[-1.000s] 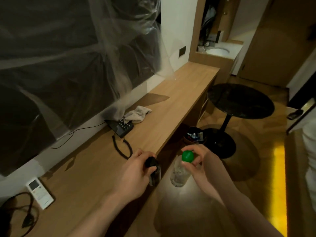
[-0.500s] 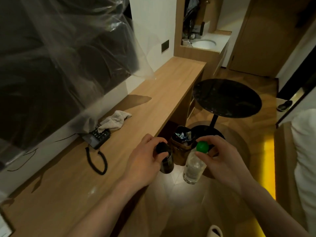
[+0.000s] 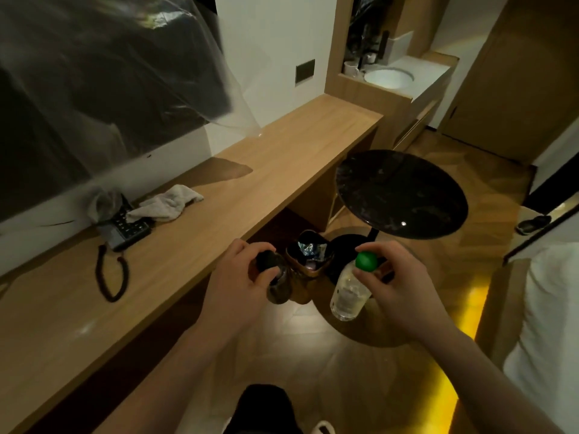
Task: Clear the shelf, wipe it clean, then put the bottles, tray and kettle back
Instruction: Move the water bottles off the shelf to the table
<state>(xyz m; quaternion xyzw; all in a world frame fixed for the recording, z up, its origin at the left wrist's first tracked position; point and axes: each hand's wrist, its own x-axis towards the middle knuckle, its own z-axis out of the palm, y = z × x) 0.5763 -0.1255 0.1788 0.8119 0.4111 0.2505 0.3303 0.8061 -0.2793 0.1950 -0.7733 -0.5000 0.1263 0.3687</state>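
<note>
Two bottles are in your hands, one each, held out over the floor just past the tabletop's front edge. Your left hand grips the dark bottle by its neck, fingers curled round the black cap. Your right hand pinches the clear bottle at its green cap, thumb and fingertips closed on it, and the body hangs tilted below. Both bottles are in the air, apart from each other and touching no surface.

Between them, lower down, a brown bin stands on the floor with crumpled wrappers inside. A round black table sits just beyond your right hand.

On the tabletop, well to your left, a grey cloth lies bunched, one end resting on a black phone whose coiled cord loops toward you. Above it a dark screen hangs on the wall, draped in clear plastic. A white basin sits on a counter at the far end.
</note>
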